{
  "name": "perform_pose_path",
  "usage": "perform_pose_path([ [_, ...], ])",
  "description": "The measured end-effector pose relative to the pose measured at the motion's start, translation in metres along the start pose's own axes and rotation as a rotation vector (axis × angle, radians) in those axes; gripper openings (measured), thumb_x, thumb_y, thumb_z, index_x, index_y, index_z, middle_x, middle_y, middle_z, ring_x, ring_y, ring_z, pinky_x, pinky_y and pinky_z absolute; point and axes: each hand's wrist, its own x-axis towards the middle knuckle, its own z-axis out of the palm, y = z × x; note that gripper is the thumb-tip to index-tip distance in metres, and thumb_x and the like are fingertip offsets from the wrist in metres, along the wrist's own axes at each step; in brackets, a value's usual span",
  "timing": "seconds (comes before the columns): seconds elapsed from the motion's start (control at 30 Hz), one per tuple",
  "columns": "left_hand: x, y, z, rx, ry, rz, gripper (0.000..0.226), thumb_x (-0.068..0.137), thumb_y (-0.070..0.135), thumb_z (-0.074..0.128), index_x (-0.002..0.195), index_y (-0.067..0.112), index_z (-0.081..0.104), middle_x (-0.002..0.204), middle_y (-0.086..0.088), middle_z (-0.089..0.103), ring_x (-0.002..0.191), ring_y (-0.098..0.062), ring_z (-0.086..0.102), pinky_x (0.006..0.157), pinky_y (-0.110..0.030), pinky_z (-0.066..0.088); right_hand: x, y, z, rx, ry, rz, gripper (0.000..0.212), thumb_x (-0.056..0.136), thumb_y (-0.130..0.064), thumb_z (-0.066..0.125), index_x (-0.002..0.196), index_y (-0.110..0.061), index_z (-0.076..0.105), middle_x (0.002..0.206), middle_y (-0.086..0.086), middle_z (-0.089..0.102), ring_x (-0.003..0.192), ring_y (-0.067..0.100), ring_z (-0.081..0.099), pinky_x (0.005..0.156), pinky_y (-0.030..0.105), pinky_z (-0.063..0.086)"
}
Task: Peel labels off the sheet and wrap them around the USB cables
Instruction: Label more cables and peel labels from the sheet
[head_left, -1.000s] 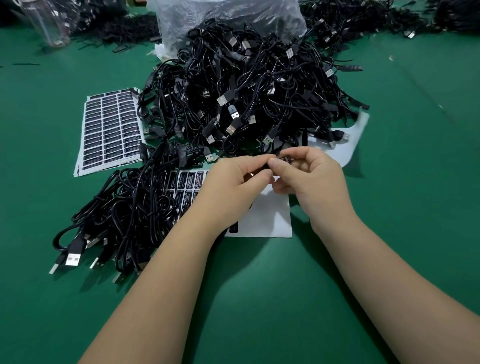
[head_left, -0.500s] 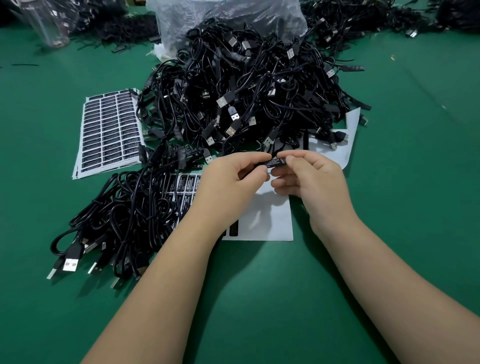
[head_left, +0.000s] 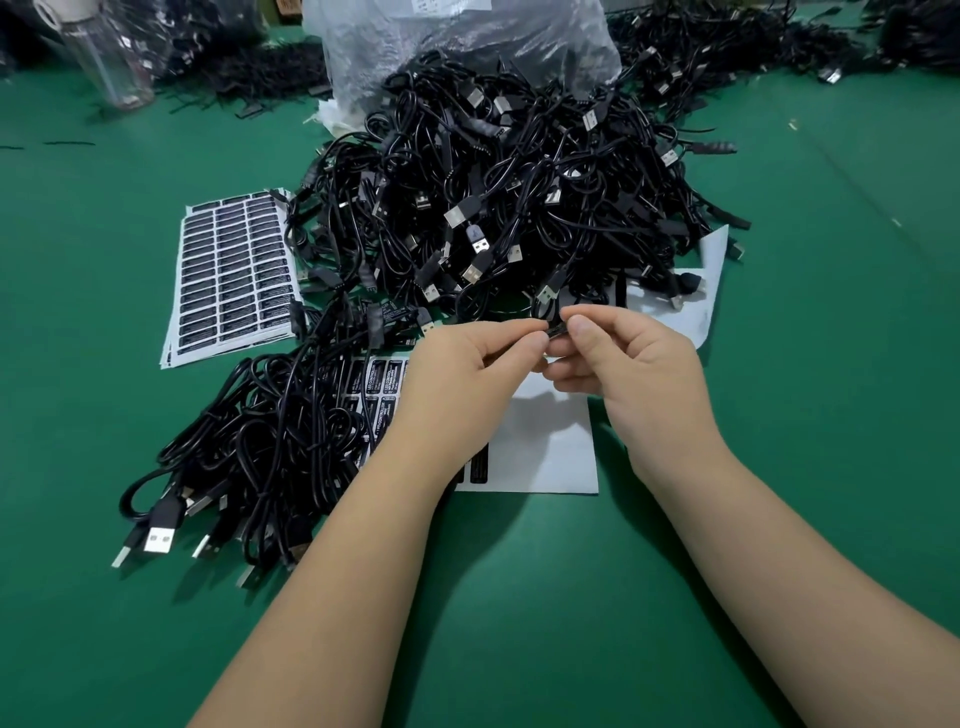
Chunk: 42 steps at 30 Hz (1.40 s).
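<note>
Nearest the camera, two bare forearms reach forward over the green table mat. The left hand and right hand meet above a partly used label sheet, and between their thumbs and forefingers they pinch a small black piece on a USB cable; whether a label is already on it is too small to tell. The sheet under the hands has black labels left along its left side and bare white backing on the right. Left of the hands lies a smaller bundle of black cables, its USB plugs pointing toward the near edge. Farther left and back sits a stack of full label sheets, lying flat on the mat. Behind the hands rises the big heap of tangled USB cables, resting partly on another white backing sheet. Beyond the heap stands a clear plastic bag, and at far left a clear bottle.
</note>
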Motion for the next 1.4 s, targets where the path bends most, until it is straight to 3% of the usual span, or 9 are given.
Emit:
perform_pose_path([
  [0.07,0.0,0.001,0.0,-0.026,-0.019,-0.013,0.02,0.092,0.019,0.06,0.097,0.033,0.073,0.079,0.013,0.073,0.058,0.0,0.054,0.057,-0.023,0.047,0.0,0.0,0.001,0.003,0.018,0.005,0.017,0.096,-0.009,0.052,0.092,-0.018,0.066,0.068,-0.005,0.071,0.062,0.009,0.067,0.06,0.019,0.054],
  [0.2,-0.001,0.003,-0.003,-0.057,-0.036,-0.045,0.028,0.09,0.016,0.062,0.083,0.042,0.068,0.078,0.016,0.072,0.061,-0.001,0.056,0.063,-0.023,0.051,0.002,0.001,0.0,0.018,0.063,0.018,0.014,0.096,-0.011,0.054,0.092,-0.017,0.066,0.068,-0.004,0.071,0.061,0.01,0.068,0.058,0.018,0.052],
  [0.43,-0.002,0.002,-0.003,-0.043,-0.016,-0.045,0.02,0.085,0.015,0.069,0.09,0.034,0.075,0.069,0.013,0.071,0.056,0.002,0.054,0.058,-0.017,0.047,0.002,0.002,0.0,-0.011,0.053,0.045,0.003,0.09,-0.016,0.063,0.092,-0.016,0.065,0.07,-0.003,0.07,0.06,0.012,0.066,0.056,0.02,0.052],
  [0.6,-0.003,0.002,0.0,-0.01,-0.009,-0.013,0.017,0.086,0.019,0.068,0.091,0.033,0.076,0.064,0.008,0.069,0.053,-0.008,0.05,0.053,-0.025,0.044,0.001,0.003,0.001,-0.043,0.033,0.023,0.021,0.084,-0.009,0.07,0.101,-0.018,0.061,0.068,-0.004,0.068,0.06,0.009,0.066,0.057,0.019,0.053],
  [0.7,-0.003,0.003,0.001,0.031,-0.033,0.023,0.025,0.087,0.015,0.065,0.084,0.039,0.072,0.076,-0.005,0.071,0.062,-0.022,0.056,0.06,-0.038,0.048,0.001,0.003,0.002,-0.055,0.034,0.007,0.024,0.086,-0.007,0.068,0.104,-0.021,0.059,0.07,-0.001,0.067,0.06,0.006,0.066,0.056,0.016,0.051],
  [0.8,-0.002,0.002,0.004,0.056,-0.009,0.03,0.03,0.085,0.012,0.066,0.082,0.041,0.07,0.074,-0.003,0.07,0.06,-0.009,0.052,0.059,-0.03,0.047,0.002,0.004,0.001,-0.041,0.065,-0.014,0.021,0.09,-0.007,0.062,0.102,-0.024,0.06,0.068,-0.002,0.065,0.058,0.005,0.065,0.056,0.014,0.049],
  [0.97,-0.003,0.0,0.01,0.116,-0.011,0.02,0.024,0.086,0.016,0.067,0.108,0.026,0.073,0.066,0.023,0.063,0.058,0.007,0.054,0.055,-0.005,0.038,0.004,0.006,-0.001,-0.034,0.092,0.013,0.017,0.093,-0.01,0.058,0.098,-0.026,0.061,0.061,-0.007,0.064,0.056,0.006,0.063,0.055,0.017,0.051],
  [1.2,-0.005,0.0,0.011,0.162,-0.002,0.088,0.027,0.086,0.017,0.067,0.109,0.031,0.072,0.06,0.033,0.058,0.053,0.006,0.05,0.053,-0.005,0.035,0.005,0.006,-0.001,-0.026,0.091,0.004,0.013,0.092,-0.011,0.059,0.103,-0.018,0.063,0.06,-0.003,0.059,0.053,0.006,0.058,0.057,0.017,0.05],
  [1.4,-0.008,0.001,0.012,0.259,0.012,0.179,0.021,0.088,0.023,0.065,0.107,0.029,0.073,0.056,0.024,0.056,0.057,0.002,0.051,0.056,-0.01,0.037,0.005,0.005,-0.003,0.032,0.056,0.064,0.012,0.095,-0.012,0.055,0.104,-0.013,0.062,0.06,-0.005,0.061,0.054,0.008,0.057,0.058,0.021,0.053],
])
